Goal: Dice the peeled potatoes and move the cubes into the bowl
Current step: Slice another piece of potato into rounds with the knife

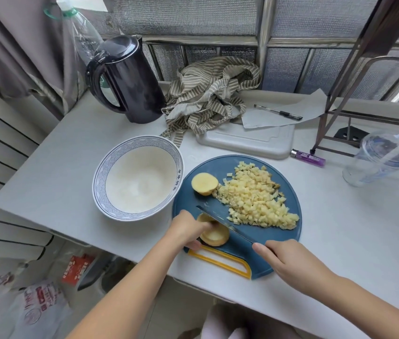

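Note:
A round blue cutting board (289,192) with a yellow handle lies near the table's front edge. A heap of potato cubes (254,199) covers its middle and right. A potato half (204,184) sits at the board's left. My left hand (188,231) grips a second potato piece (215,237) at the board's front left. My right hand (289,260) holds a knife (225,222) whose blade lies across that piece. The white bowl (100,182) with a blue patterned rim stands left of the board and holds no cubes.
A black kettle (129,79) stands at the back left, a striped cloth (208,96) behind the board. A white cutting board (249,140), paper and pen (279,112), purple lighter (308,157) and clear plastic cup (379,160) lie to the right. Bags sit on the floor.

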`<state>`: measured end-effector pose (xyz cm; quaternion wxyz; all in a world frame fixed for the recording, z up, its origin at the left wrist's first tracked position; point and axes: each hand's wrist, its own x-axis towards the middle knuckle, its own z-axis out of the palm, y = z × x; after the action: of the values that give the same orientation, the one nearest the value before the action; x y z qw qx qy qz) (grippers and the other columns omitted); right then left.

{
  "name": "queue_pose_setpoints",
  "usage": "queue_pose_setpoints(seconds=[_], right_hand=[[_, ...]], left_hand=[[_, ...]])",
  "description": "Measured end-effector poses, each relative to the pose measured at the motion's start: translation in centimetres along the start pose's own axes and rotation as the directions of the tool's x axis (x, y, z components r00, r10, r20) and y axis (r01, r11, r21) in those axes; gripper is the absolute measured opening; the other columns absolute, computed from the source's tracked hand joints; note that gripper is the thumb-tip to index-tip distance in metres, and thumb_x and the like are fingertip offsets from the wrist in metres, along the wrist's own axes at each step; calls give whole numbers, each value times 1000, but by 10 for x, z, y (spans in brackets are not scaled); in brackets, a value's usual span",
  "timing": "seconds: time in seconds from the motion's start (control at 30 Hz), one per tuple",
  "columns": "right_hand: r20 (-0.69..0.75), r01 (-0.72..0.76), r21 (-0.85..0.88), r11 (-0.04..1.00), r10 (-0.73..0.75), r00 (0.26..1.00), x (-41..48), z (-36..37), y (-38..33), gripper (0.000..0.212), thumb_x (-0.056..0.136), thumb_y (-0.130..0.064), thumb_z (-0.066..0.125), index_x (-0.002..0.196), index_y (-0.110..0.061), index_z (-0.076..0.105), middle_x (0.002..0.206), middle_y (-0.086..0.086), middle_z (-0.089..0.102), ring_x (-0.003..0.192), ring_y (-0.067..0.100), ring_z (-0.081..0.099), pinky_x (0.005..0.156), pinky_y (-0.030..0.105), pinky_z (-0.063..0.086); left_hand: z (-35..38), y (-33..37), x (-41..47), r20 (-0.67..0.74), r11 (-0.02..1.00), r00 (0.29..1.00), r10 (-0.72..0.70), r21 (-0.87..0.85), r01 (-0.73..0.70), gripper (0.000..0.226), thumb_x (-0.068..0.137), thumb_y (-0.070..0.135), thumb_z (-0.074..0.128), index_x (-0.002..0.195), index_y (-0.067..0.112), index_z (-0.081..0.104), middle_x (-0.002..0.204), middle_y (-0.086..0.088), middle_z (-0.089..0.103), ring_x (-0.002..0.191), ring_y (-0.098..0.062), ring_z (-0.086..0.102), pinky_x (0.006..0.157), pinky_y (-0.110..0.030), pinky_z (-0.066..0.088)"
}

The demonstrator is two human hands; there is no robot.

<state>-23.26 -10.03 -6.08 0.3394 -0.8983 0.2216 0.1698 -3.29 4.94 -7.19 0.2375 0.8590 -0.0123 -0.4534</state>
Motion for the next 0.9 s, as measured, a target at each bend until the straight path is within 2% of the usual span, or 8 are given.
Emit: queue_pose_setpoints(seconds=[0.07,0.2,0.3,0.37,0.47,0.63,0.77,0.9], right_hand=[[-4,-9,-5,1000,9,1000,-3,0,-3,57,94,-64,23,71,-18,47,62,0,47,57,13,45,58,29,35],[7,-20,6,1000,20,1000,-9,1,-9,55,93,-65,21,69,-22,44,62,-2,48,59,13,47,61,30,39],[8,-16,18,1000,15,1000,-10,3,-11,59,86,-69,15,70,-22,45,63,-3,48,61,13,49,63,32,41],[14,-16,22,1000,16,1000,-9,5,-11,59,87,-69,15,71,-21,47,64,-1,50,64,15,51,63,32,42],[19,-10,1,1000,10,1000,-10,6,-11,56,92,-65,18,72,-22,46,66,-1,50,64,15,51,62,29,40],[34,-8,-37,999,9,999,-10,7,-12,55,93,-65,17,74,-22,46,68,-1,51,64,14,50,60,27,38],[54,-15,-4,1000,15,998,-7,4,-12,55,96,-62,19,72,-21,47,66,-3,49,60,11,46,59,26,37],[71,-12,-9,1000,13,997,-5,5,-10,55,96,-63,19,72,-22,48,66,-3,49,60,11,46,59,25,37]], left_hand=[[1,2,3,-1,999,1000,-12,30,12,79,80,38,72,136,-7,41,78,-14,69,58,-19,71,46,-22,52],[-1,5,6,13,999,999,-34,43,33,70,80,34,73,131,-6,47,75,-17,72,58,-20,71,48,-25,55],[0,5,8,16,1000,1000,-19,9,19,67,74,41,79,117,-4,55,71,-15,71,57,-20,71,52,-27,58],[2,4,7,10,1000,1000,-9,-22,9,51,73,41,80,102,5,56,69,-13,70,60,-22,72,58,-31,60],[3,5,5,-10,999,1000,-24,-22,24,39,77,36,77,88,8,53,70,-12,68,60,-22,71,50,-26,57],[8,3,11,-51,1000,998,-27,11,28,46,81,31,75,111,0,60,92,-18,69,52,-19,69,39,-20,47],[11,1,15,-75,1000,997,-10,24,12,61,78,39,77,119,-1,55,93,-17,69,46,-15,66,38,-19,46],[11,0,20,-75,999,997,-22,38,25,66,77,38,78,125,0,52,98,-16,69,48,-17,68,39,-21,48]])
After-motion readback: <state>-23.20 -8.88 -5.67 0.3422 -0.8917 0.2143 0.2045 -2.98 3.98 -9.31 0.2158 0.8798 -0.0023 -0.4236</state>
